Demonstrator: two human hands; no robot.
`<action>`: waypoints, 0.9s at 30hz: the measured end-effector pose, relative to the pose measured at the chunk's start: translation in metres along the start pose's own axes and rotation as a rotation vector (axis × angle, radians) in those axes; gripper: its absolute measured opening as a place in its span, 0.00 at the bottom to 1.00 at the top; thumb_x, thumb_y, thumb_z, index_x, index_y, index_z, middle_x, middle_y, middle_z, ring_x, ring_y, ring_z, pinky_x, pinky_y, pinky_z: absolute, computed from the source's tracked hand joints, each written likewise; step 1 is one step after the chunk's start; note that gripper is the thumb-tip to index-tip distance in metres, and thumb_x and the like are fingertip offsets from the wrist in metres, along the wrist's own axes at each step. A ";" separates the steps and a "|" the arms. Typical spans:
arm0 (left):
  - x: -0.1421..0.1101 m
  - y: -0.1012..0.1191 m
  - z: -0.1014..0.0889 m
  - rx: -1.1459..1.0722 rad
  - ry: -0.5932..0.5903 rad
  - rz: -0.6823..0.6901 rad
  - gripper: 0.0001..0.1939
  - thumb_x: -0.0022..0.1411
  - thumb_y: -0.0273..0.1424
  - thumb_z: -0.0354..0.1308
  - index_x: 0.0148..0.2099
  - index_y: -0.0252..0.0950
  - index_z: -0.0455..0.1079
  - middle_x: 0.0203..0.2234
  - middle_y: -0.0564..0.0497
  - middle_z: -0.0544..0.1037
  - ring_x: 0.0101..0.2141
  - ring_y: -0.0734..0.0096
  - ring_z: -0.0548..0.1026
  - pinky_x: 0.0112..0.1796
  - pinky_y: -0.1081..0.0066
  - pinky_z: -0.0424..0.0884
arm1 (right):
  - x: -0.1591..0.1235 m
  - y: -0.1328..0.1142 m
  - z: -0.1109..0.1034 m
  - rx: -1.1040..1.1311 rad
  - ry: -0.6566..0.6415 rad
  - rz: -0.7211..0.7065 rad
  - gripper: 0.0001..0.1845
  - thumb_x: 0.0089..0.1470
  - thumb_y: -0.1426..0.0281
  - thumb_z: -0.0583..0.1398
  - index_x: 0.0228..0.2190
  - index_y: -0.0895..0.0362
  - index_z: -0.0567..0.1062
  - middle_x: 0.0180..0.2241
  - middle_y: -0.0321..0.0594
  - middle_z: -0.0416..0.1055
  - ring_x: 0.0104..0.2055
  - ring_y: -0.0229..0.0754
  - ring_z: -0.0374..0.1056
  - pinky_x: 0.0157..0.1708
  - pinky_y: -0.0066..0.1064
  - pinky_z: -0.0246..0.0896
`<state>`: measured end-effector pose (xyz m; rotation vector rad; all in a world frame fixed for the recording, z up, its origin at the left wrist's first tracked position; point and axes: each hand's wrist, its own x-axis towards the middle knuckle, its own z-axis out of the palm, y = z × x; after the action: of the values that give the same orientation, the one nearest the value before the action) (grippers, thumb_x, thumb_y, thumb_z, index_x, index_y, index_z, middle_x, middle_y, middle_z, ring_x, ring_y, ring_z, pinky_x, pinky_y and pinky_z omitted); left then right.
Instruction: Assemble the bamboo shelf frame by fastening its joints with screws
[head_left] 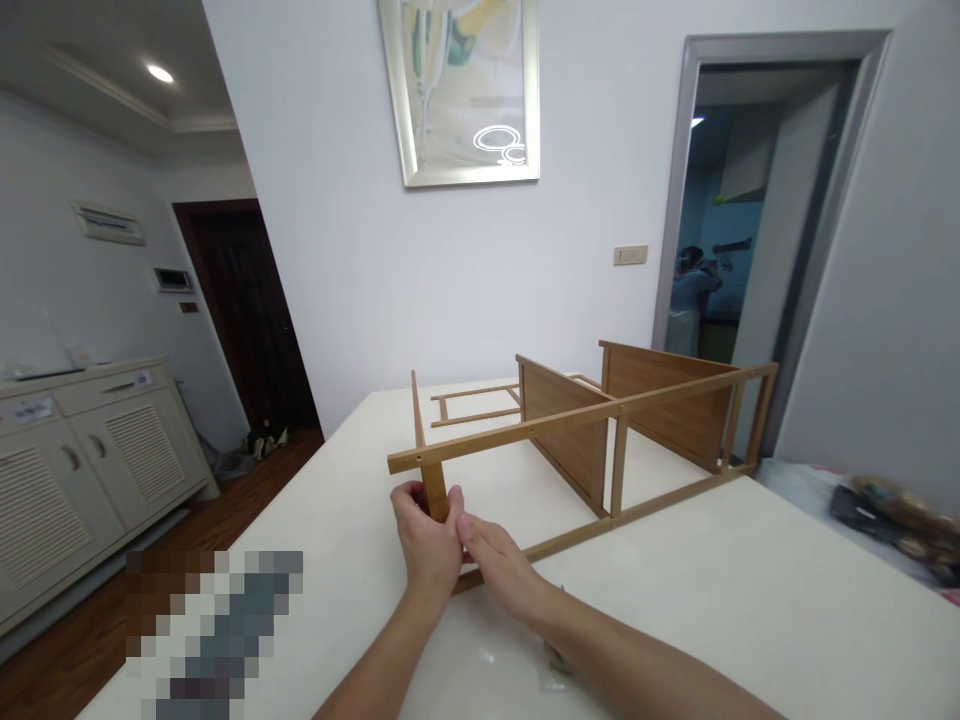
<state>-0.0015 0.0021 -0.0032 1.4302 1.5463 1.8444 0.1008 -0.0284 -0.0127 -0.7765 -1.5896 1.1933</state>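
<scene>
The crosspiece (435, 488) is gripped by the left hand (430, 545) — it might be skewed by uneven pressure from the right hand (502, 570) alongside, whose hold cannot be told.

A shelf unit (562, 440) lies on the surface (675, 620), a ladder-like frame (476, 391) behind it. Leftward stands a cabinet (112, 450); behind, rightward, a doorway (750, 220).

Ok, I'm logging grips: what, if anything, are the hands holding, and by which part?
The left hand grips the wooden frame by its end slat. Whether the right hand holds anything cannot be told.
</scene>
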 end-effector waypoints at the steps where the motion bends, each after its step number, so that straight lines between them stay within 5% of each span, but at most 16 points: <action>1: 0.000 0.001 0.000 0.001 -0.002 0.001 0.19 0.54 0.39 0.62 0.42 0.39 0.56 0.33 0.53 0.68 0.32 0.67 0.71 0.35 0.63 0.69 | 0.000 0.001 0.000 -0.010 0.001 -0.001 0.35 0.59 0.42 0.47 0.40 0.57 0.76 0.37 0.43 0.74 0.40 0.45 0.66 0.42 0.38 0.64; 27: 0.001 -0.005 0.000 0.009 0.004 0.008 0.22 0.52 0.42 0.63 0.42 0.39 0.56 0.31 0.54 0.69 0.32 0.65 0.72 0.35 0.61 0.70 | 0.001 0.012 -0.001 -0.074 0.027 -0.031 0.37 0.57 0.39 0.46 0.34 0.59 0.74 0.32 0.41 0.70 0.36 0.42 0.64 0.38 0.35 0.62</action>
<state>-0.0039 0.0049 -0.0071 1.4397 1.5554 1.8475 0.1008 -0.0230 -0.0237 -0.8095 -1.6256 1.1022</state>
